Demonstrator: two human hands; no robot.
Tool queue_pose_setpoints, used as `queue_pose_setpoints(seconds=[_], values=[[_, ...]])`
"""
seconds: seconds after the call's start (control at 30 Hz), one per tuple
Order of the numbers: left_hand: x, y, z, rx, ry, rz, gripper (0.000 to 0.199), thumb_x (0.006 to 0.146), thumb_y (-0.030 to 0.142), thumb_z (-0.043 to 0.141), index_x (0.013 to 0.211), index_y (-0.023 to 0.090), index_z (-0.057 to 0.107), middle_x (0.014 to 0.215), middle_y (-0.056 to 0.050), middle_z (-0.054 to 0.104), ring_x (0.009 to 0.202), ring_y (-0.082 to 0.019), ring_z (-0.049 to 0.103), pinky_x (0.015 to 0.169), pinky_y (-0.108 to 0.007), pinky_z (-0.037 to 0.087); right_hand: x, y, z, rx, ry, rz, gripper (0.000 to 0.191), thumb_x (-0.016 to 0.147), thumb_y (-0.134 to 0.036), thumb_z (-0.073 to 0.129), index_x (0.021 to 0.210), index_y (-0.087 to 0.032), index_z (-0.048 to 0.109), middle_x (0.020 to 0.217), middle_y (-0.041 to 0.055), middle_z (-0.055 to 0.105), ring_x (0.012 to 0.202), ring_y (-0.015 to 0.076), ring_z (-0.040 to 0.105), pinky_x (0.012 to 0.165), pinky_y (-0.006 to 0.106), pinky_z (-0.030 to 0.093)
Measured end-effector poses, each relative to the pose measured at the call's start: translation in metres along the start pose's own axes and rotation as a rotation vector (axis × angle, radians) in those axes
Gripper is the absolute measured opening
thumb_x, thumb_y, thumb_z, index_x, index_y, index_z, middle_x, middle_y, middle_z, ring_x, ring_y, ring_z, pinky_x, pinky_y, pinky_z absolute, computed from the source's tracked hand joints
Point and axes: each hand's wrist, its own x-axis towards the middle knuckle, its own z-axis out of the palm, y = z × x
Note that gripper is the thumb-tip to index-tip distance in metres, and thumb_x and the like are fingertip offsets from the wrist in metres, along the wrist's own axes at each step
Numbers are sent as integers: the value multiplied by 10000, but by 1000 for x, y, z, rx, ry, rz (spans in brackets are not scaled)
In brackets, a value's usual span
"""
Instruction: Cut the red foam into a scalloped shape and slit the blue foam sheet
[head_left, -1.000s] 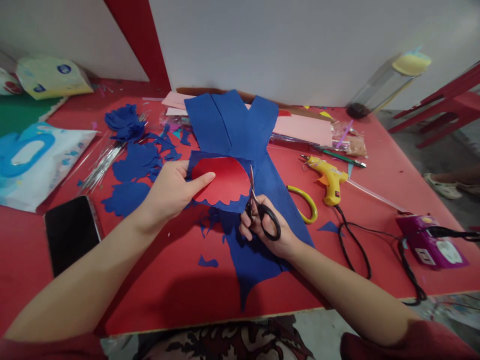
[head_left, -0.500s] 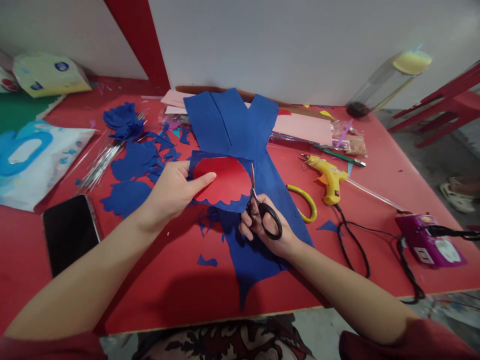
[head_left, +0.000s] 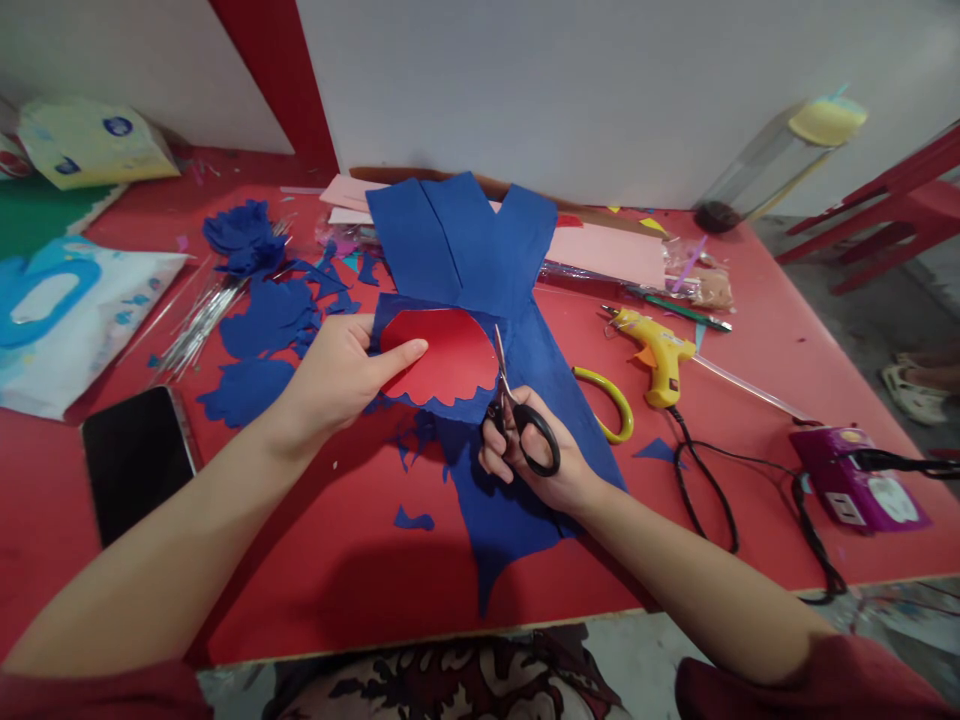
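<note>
My left hand (head_left: 341, 372) pinches a red scalloped template (head_left: 442, 358) flat against a piece of blue paper (head_left: 390, 308), thumb on top. Black-handled scissors (head_left: 537, 440) are in my right hand (head_left: 544, 465), fingers through the loops. Their blades stand at the right edge of the red template, over the blue paper. Larger blue sheets (head_left: 480, 250) lie beneath and behind. Left of my left hand are cut blue shapes (head_left: 266, 318) and a ruffled blue flower (head_left: 246, 238).
A yellow glue gun (head_left: 658, 352) lies at the right, its cord running to a purple box (head_left: 859, 480). Nearby is a yellow handle (head_left: 609, 400). A black phone (head_left: 136, 462) and a wipes pack (head_left: 82, 310) occupy the left. A clear container (head_left: 772, 165) stands back right.
The template and blue paper have shifted slightly left and up with my left hand. The scissors have moved slightly left, their blades still at the template's right edge.
</note>
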Motion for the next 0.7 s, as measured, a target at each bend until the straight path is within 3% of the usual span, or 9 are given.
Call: queue_pose_setpoints(seconds=[0.27, 0.7], values=[[-1, 9, -4, 145, 1, 4, 108, 657, 274, 666, 656, 169, 644, 713, 3, 693, 614, -134, 610, 556, -209, 499, 0, -1, -1, 23, -39, -4, 420, 735, -522, 638, 861, -248, 347, 688, -73, 464, 458, 57, 441, 535, 248, 361], [-3, 11, -6, 137, -86, 9, 85, 670, 255, 657, 666, 170, 664, 685, 22, 692, 585, -112, 588, 518, -189, 479, 0, -1, -1, -34, -56, 3, 477, 704, -602, 614, 848, -246, 331, 720, -44, 446, 553, 101, 467, 555, 267, 349]])
